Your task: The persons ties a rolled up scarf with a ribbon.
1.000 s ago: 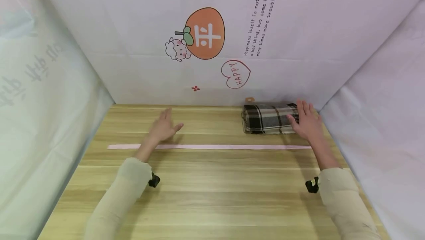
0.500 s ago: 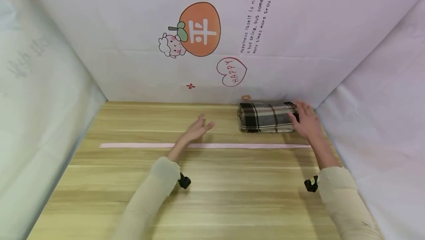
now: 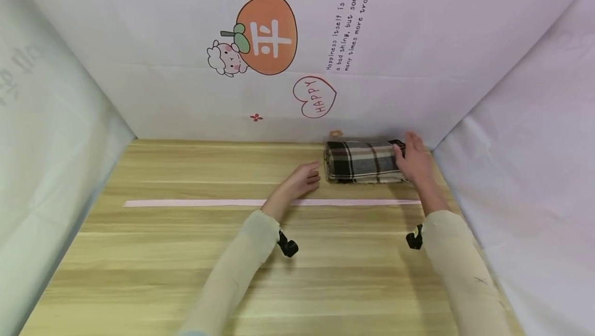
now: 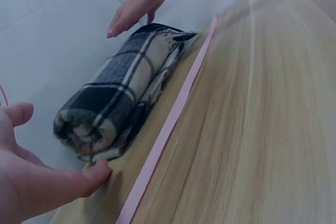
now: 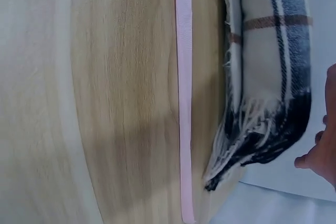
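A rolled plaid scarf [image 3: 362, 163] in black, grey and cream lies against the back wall at the right. My left hand [image 3: 302, 180] is just off its left end, fingers loosely bent and holding nothing. The left wrist view shows the spiral end of the scarf [image 4: 100, 114] between the left hand's spread thumb and finger [image 4: 97, 174]. Over the opposite end is my right hand [image 3: 415, 160], its fingers extended. Loose fringe hangs from that end of the scarf [image 5: 273, 66] in the right wrist view, with the right hand [image 5: 323, 145] beside it.
A pink ribbon strip [image 3: 209, 203] runs across the wooden table [image 3: 153, 253] in front of the scarf. White printed sheeting forms the back wall [image 3: 186, 103]. Similar sheets stand at the left and right edges of the table.
My left hand has travelled right across the table to the scarf's left end. The right hand stays at the scarf's right end. The head view has shifted slightly.
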Motion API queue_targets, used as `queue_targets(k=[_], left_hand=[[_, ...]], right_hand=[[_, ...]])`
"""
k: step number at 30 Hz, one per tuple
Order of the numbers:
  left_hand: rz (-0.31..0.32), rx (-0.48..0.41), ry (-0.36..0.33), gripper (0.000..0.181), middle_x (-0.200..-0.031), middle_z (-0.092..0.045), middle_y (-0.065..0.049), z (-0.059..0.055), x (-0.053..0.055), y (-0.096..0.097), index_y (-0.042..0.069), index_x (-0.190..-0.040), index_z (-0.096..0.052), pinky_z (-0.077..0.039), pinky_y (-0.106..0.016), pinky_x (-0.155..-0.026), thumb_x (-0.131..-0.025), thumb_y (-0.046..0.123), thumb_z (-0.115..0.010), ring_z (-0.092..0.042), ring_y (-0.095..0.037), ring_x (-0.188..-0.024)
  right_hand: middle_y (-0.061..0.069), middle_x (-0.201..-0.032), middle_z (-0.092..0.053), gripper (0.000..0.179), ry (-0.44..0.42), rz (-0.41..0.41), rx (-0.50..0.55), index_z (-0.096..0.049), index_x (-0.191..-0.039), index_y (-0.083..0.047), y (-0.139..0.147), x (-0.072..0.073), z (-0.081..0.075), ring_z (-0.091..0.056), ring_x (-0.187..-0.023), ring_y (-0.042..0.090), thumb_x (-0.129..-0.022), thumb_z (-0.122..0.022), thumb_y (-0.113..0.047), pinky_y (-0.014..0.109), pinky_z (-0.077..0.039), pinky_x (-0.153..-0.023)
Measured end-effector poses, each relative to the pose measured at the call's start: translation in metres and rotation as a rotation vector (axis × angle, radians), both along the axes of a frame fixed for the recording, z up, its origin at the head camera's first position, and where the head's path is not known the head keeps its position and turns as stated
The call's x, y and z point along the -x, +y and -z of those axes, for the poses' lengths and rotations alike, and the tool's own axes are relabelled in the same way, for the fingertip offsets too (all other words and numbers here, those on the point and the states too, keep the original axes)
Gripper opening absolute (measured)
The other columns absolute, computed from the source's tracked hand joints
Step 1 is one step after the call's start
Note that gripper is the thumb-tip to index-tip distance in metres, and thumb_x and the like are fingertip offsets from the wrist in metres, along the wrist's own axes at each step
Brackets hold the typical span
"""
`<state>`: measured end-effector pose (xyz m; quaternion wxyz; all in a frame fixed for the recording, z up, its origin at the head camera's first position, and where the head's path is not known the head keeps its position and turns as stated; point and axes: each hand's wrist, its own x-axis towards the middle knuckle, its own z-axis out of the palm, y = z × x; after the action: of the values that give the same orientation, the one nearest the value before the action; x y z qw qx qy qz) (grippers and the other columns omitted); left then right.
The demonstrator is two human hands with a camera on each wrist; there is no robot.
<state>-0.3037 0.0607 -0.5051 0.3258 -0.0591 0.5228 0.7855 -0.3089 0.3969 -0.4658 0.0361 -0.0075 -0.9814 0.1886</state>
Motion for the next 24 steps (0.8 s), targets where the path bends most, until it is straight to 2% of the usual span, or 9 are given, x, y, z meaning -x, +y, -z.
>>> queue_targets(k=[4,9,13,17,20,21,23,24], left_hand=[[-0.049,-0.018,-0.040,0.063,-0.160,-0.023,-0.028,-0.001,0.004,0.013,0.004,-0.156,-0.026,-0.026,-0.044,-0.123,-0.104,0.027,-0.052,-0.028,-0.037,-0.149],[-0.069,-0.044,-0.057,0.061,-0.159,-0.026,-0.027,0.000,0.007,0.026,0.006,-0.155,-0.031,-0.023,-0.044,-0.124,-0.103,0.026,-0.054,-0.030,-0.036,-0.148],[-0.101,-0.059,-0.096,0.064,-0.158,-0.026,-0.027,-0.002,0.012,0.035,0.006,-0.155,-0.031,-0.024,-0.045,-0.123,-0.101,0.025,-0.058,-0.031,-0.036,-0.147],[-0.085,-0.021,-0.107,0.068,-0.157,-0.032,-0.023,-0.003,0.017,0.043,0.005,-0.154,-0.032,-0.028,-0.046,-0.121,-0.098,0.026,-0.063,-0.035,-0.033,-0.144],[-0.044,0.036,-0.079,0.071,-0.138,-0.048,-0.012,-0.003,0.019,0.050,0.006,-0.152,-0.034,-0.036,-0.043,-0.115,-0.094,0.027,-0.069,-0.047,-0.024,-0.127],[-0.038,0.051,-0.065,0.071,-0.122,-0.052,-0.009,-0.003,0.019,0.052,0.005,-0.151,-0.036,-0.040,-0.040,-0.110,-0.093,0.027,-0.071,-0.050,-0.022,-0.113],[-0.029,0.071,-0.037,0.074,-0.107,-0.045,-0.004,-0.001,0.018,0.056,0.004,-0.149,-0.035,-0.040,-0.037,-0.101,-0.091,0.025,-0.074,-0.043,-0.019,-0.097],[-0.033,0.083,-0.023,0.077,-0.105,-0.043,-0.003,-0.001,0.018,0.059,0.004,-0.150,-0.033,-0.039,-0.037,-0.100,-0.089,0.025,-0.075,-0.040,-0.018,-0.096]], right_hand=[[0.027,-0.165,-0.003,0.072,-0.011,0.002,-0.001,-0.003,-0.158,0.003,-0.006,0.008,0.008,0.000,-0.151,0.049,-0.108,-0.023,-0.045,0.065,-0.012,-0.119],[0.024,-0.166,-0.004,0.070,-0.038,0.006,-0.022,-0.005,-0.159,-0.002,-0.007,0.006,0.019,0.000,-0.152,0.048,-0.108,-0.017,-0.048,0.069,-0.012,-0.117],[0.024,-0.164,-0.014,0.068,-0.005,0.015,-0.043,-0.012,-0.159,-0.002,-0.003,0.007,0.028,-0.009,-0.151,0.047,-0.108,-0.013,-0.047,0.070,-0.017,-0.115],[0.025,-0.162,-0.020,0.067,0.033,0.025,-0.034,-0.017,-0.158,-0.001,0.000,0.008,0.038,-0.014,-0.150,0.046,-0.108,-0.012,-0.045,0.069,-0.020,-0.114],[0.025,-0.162,-0.021,0.066,0.045,0.035,-0.022,-0.018,-0.158,-0.001,0.001,0.007,0.042,-0.013,-0.151,0.045,-0.108,-0.011,-0.045,0.068,-0.021,-0.115],[0.025,-0.162,-0.021,0.066,0.047,0.037,-0.018,-0.018,-0.158,-0.001,0.001,0.007,0.043,-0.013,-0.151,0.046,-0.108,-0.011,-0.044,0.067,-0.021,-0.115],[0.026,-0.161,-0.020,0.065,0.049,0.037,-0.008,-0.017,-0.158,0.000,0.000,0.006,0.046,-0.013,-0.150,0.047,-0.109,-0.011,-0.043,0.066,-0.020,-0.116],[0.026,-0.162,-0.019,0.065,0.048,0.036,0.001,-0.016,-0.158,-0.001,-0.001,0.006,0.047,-0.012,-0.150,0.047,-0.109,-0.011,-0.043,0.066,-0.019,-0.117]])
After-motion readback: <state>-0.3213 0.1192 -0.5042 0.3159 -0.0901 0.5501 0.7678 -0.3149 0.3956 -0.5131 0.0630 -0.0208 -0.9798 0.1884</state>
